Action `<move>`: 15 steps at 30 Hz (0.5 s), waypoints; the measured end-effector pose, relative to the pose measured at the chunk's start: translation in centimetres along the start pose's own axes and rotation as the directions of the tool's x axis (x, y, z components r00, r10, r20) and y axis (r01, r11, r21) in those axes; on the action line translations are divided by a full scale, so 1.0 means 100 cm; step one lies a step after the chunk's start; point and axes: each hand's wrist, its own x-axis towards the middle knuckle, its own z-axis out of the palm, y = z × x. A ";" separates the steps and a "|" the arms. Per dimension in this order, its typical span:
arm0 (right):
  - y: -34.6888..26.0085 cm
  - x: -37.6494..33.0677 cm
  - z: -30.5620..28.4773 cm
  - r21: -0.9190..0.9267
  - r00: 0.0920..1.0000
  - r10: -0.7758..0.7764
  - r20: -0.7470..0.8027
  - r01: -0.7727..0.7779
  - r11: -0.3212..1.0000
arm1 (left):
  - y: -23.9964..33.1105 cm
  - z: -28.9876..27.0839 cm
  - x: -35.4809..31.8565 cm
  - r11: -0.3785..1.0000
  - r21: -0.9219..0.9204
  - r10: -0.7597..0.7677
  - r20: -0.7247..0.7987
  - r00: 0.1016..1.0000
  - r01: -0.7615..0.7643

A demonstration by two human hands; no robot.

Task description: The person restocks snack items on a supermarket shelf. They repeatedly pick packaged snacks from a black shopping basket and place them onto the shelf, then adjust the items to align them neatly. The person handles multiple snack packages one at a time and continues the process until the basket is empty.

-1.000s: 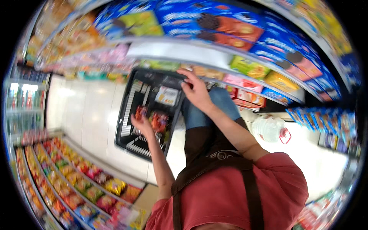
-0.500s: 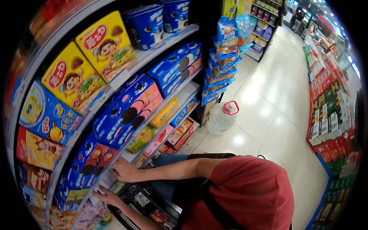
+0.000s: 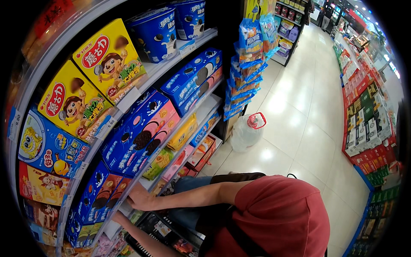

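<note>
My right hand (image 3: 139,198) lies against the front edge of a low shelf (image 3: 177,150), next to dark blue biscuit boxes (image 3: 100,195); its fingertips are hidden. My left hand (image 3: 118,216) is lower down, by the shelf rail and just above a black shopping basket (image 3: 165,229) that holds a few packets. Only part of this hand shows, and I cannot tell whether it holds anything. My red shirt and dark apron strap fill the lower right.
Shelves of yellow, blue and pink biscuit boxes (image 3: 141,137) rise at the left. A strip of blue snack bags (image 3: 250,55) hangs at the shelf end. A clear water jug with a red cap (image 3: 248,130) stands on the tiled aisle floor. Another shelf of red and green packs (image 3: 368,124) lines the right.
The view has swung from looking down into the basket to looking along the shelves and aisle. My right hand stays at the shelf edge; my left hand has left the basket and come up towards the shelf.
</note>
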 end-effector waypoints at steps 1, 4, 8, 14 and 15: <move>0.000 0.000 0.000 -0.005 1.000 0.000 -0.009 0.000 1.000 | 0.001 0.001 0.001 1.000 -0.005 0.001 -0.002 1.000 -0.001; 0.003 -0.002 0.001 -0.067 1.000 0.027 -0.001 -0.027 0.997 | 0.002 0.006 0.000 1.000 -0.014 0.000 0.005 1.000 0.000; 0.005 -0.005 0.002 -0.121 0.983 0.107 0.148 -0.090 0.989 | 0.003 0.010 -0.002 1.000 -0.014 -0.007 0.003 1.000 0.007; 0.005 -0.005 0.001 -0.114 0.986 0.110 0.122 -0.097 0.989 | 0.001 0.016 -0.003 1.000 -0.015 -0.016 0.002 1.000 0.016; 0.006 -0.004 0.001 -0.118 0.988 0.104 0.114 -0.091 0.989 | 0.002 0.017 -0.004 1.000 -0.016 -0.019 0.004 1.000 0.019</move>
